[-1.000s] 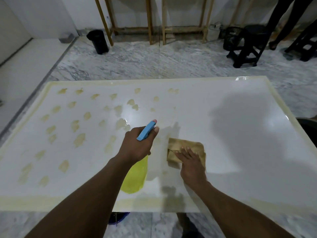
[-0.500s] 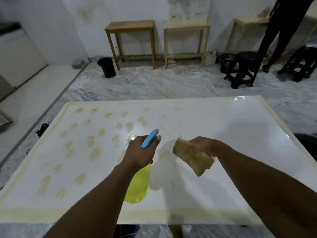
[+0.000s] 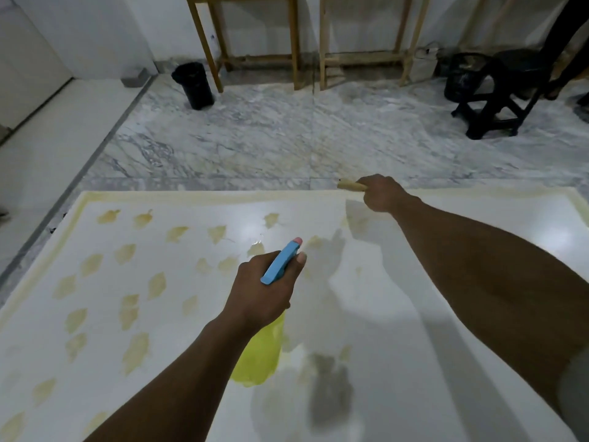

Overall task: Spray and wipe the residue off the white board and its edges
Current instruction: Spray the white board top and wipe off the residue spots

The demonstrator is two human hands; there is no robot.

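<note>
On the head camera I see the left hand (image 3: 261, 295) wrapped round the yellow spray bottle (image 3: 258, 355), above the middle of the white board (image 3: 414, 314). The right hand (image 3: 382, 193) grips the tan cloth (image 3: 350, 186) at the board's far edge, toward 1 o'clock. Yellowish residue patches (image 3: 134, 349) cover the 9 o'clock side.

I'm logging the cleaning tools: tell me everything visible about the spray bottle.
The spray bottle has a translucent yellow-green body, plastic-looking, and a blue trigger head with a pink nozzle tip. The left hand grips its neck. It tilts forward over the white board, nozzle pointing toward the far edge.
</note>
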